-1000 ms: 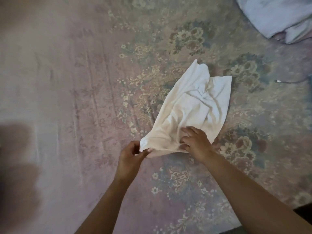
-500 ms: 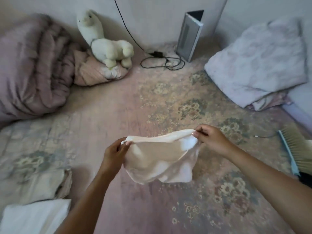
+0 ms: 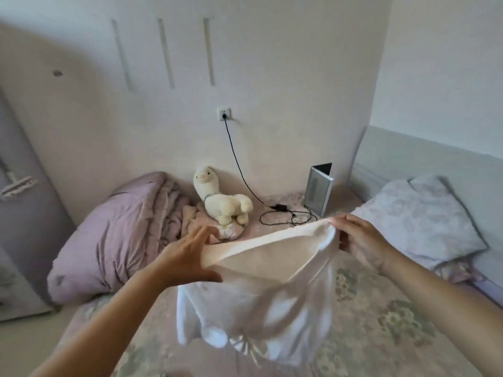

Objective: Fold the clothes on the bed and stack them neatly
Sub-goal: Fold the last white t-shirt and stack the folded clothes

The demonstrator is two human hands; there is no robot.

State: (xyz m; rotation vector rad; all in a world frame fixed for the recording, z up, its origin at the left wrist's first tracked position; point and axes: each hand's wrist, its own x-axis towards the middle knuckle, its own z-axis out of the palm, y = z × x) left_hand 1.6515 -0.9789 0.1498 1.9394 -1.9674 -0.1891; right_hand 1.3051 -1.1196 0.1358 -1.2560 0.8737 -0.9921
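Note:
A white garment (image 3: 261,300) hangs in the air above the floral bed sheet (image 3: 381,317), its lower part blurred. My right hand (image 3: 359,240) pinches the garment's upper right corner. My left hand (image 3: 187,257) is at the upper left edge, with the thumb under the cloth and the fingers spread above it. The top edge is stretched between both hands.
A rolled purple duvet (image 3: 114,240) lies at the back left, with a white plush alpaca (image 3: 220,200) beside it. A charger cable (image 3: 283,213) and a grey device (image 3: 318,191) sit against the wall. A pale pillow (image 3: 419,221) lies at the right.
Both hands lifted the garment off the bed and raised it high. The view tilted up to the wall. My left hand's fingers have spread apart.

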